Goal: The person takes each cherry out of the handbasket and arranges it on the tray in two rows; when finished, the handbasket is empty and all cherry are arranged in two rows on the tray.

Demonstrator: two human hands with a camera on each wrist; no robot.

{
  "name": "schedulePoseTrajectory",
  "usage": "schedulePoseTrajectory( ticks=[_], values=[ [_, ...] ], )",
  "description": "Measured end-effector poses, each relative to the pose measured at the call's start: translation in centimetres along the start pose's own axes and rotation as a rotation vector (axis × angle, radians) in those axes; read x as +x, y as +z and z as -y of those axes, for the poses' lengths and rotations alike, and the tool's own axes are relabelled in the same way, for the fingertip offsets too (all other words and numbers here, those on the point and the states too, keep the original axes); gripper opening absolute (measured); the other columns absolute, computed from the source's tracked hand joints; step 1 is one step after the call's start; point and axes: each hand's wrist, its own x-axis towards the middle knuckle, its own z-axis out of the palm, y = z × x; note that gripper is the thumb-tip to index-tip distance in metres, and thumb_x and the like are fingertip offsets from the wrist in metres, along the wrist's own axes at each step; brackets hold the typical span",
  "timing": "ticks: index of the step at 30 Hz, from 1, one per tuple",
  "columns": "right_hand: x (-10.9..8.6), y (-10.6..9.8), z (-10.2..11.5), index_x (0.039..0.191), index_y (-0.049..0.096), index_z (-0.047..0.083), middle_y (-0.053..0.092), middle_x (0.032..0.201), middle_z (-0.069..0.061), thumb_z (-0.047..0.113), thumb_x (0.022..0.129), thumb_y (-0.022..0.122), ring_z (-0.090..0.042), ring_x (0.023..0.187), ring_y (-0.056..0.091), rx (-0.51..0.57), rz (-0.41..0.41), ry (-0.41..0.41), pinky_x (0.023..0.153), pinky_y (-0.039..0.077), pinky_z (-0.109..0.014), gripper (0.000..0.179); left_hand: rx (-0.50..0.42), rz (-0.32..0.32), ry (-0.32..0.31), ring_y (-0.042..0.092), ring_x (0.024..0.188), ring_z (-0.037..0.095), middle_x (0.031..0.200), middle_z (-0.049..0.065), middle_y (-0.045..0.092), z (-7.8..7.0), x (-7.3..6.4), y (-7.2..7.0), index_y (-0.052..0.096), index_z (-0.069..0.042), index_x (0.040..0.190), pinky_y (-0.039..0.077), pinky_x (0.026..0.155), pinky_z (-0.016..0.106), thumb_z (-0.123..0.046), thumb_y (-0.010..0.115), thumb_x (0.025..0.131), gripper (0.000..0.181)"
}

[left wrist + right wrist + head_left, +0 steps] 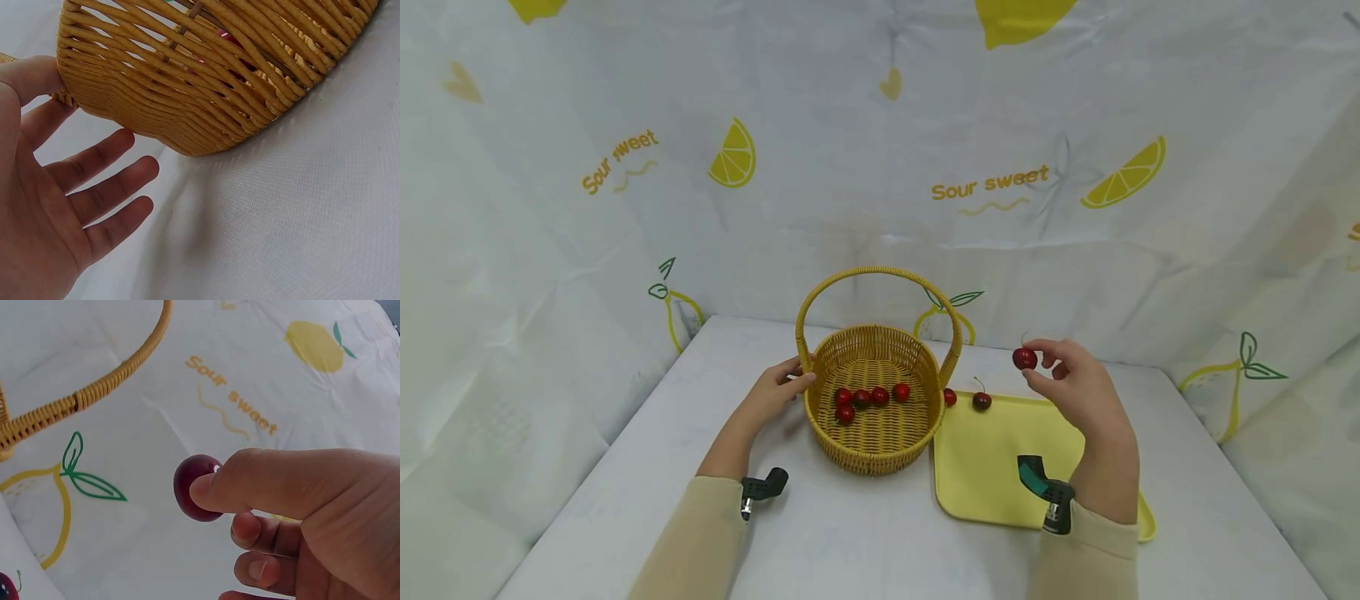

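Orange lettering (990, 183), reading "Sour sweet" at least twice, runs across the lemon-print backdrop (850, 200). The person's right hand (1081, 390) pinches a dark red cherry (1023, 359) in the air, right of the wicker basket (872, 460). The left hand (771, 392) holds the basket's side between thumb and forefinger. Five cherries (880, 396) lie inside; two lie near the yellow tray's (985, 467) far edge.

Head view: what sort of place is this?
Probably a small staged recording booth: lemon-print "Sour sweet" sheeting walls the back and both sides of a white tabletop, with black wrist cameras in view.
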Motion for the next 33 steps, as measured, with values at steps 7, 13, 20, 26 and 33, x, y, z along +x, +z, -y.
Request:
schedulePoseTrajectory(
  ticks=[7,13,20,26,33],
  values=[
    [0.9,0.9,-2.9,0.134,0.063,0.002,0.051,0.109,-0.018,0.017,0.097,0.069,-0.034,0.096,0.050,-0.042,0.072,0.125,0.067,0.043,-0.039,0.041,0.011,-0.001,-0.001,0.061,0.112,0.028,0.138,0.016,0.058,0.1,0.0,0.0,0.050,-0.021,0.154,0.051,0.094,0.048,-0.042,0.063,0.103,0.057],
    [1.3,2.3,-5.5,0.137,0.059,-0.001,0.051,0.111,-0.023,0.019,0.098,0.068,-0.036,0.095,0.048,-0.057,0.138,0.206,0.069,0.042,-0.041,0.045,0.013,-0.005,-0.012,0.061,0.112,0.028,0.138,0.015,0.058,0.1,0.0,0.1,0.051,-0.023,0.153,0.052,0.094,0.047,-0.042,0.063,0.102,0.056],
    [1.8,4.4,-8.1,0.139,0.056,-0.004,0.050,0.111,-0.023,0.017,0.097,0.068,-0.036,0.096,0.048,-0.022,0.190,0.269,0.074,0.043,-0.044,0.048,0.015,-0.007,-0.004,0.062,0.111,0.027,0.138,0.015,0.058,0.1,0.0,0.0,0.051,-0.024,0.153,0.052,0.092,0.046,-0.041,0.063,0.103,0.055],
    [2.1,5.8,-9.6,0.132,0.061,-0.006,0.053,0.099,-0.018,0.016,0.094,0.070,-0.032,0.090,0.049,-0.031,0.187,0.281,0.073,0.041,-0.040,0.045,0.010,-0.001,0.000,0.062,0.110,0.026,0.137,0.014,0.059,0.2,0.2,0.0,0.051,-0.023,0.153,0.052,0.092,0.046,-0.044,0.063,0.102,0.057],
    [2.3,6.7,-10.6,0.129,0.063,-0.006,0.056,0.106,-0.022,0.016,0.093,0.072,-0.037,0.098,0.050,-0.021,0.211,0.316,0.085,0.043,-0.048,0.043,0.002,0.000,0.017,0.063,0.109,0.028,0.137,0.017,0.059,0.1,0.1,0.0,0.051,-0.019,0.154,0.052,0.092,0.048,-0.041,0.063,0.102,0.057]
  ],
)
